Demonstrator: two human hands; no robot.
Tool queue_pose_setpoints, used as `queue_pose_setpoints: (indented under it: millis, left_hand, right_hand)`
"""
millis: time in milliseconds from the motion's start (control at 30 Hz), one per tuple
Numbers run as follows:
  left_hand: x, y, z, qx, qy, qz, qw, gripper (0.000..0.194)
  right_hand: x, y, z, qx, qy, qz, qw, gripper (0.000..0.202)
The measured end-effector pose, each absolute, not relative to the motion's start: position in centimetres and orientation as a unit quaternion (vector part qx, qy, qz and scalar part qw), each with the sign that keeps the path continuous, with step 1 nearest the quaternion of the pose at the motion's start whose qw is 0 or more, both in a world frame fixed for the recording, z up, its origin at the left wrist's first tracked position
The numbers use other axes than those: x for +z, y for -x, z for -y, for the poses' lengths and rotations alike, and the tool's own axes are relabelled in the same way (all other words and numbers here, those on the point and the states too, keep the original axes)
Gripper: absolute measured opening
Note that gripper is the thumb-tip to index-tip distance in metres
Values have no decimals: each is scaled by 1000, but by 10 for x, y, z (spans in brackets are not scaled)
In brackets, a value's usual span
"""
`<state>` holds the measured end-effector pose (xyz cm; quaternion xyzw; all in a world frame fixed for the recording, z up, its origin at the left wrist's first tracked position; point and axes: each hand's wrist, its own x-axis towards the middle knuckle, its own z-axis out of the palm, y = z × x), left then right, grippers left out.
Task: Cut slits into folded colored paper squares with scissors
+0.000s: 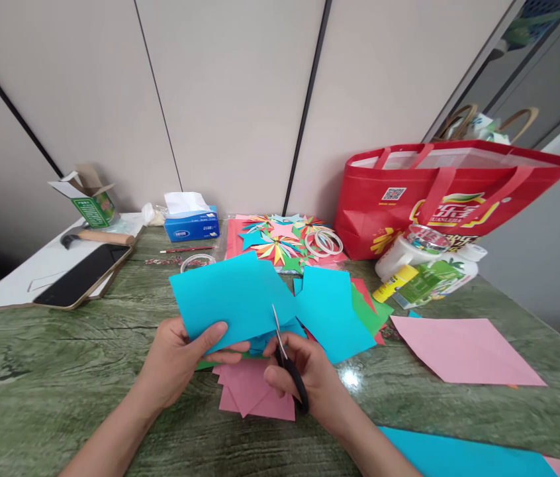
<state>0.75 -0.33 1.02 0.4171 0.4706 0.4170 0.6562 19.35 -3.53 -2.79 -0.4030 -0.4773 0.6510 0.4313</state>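
My left hand (188,354) grips a sheet of blue paper (233,295) by its lower left edge, thumb on top and fingers beneath. In my right hand (304,371) is a pair of scissors (287,364) with black handles, its blades pointing up at the right part of that sheet. Whether the blades touch the paper is hard to tell. Below the hands lie several pink paper pieces (255,391) on the table. Just right of the held sheet rests another blue sheet (332,311), over green and red paper.
Folded paper stars (280,242) and white rings (324,242) lie at the back, by a blue tissue box (191,225). Left are a phone (84,275) and a hammer-like tool (96,236). Right stand a red bag (409,192), a yellow glue stick (395,283) and a pink sheet (468,351).
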Motion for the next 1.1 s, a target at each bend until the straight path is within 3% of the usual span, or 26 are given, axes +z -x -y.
queue_pose_setpoints:
  millis: [1100]
  left_hand:
    - [10,-8,3,410,-426,-485,644,21]
  right_hand:
    - [-25,-192,37,657,406,456,443,36]
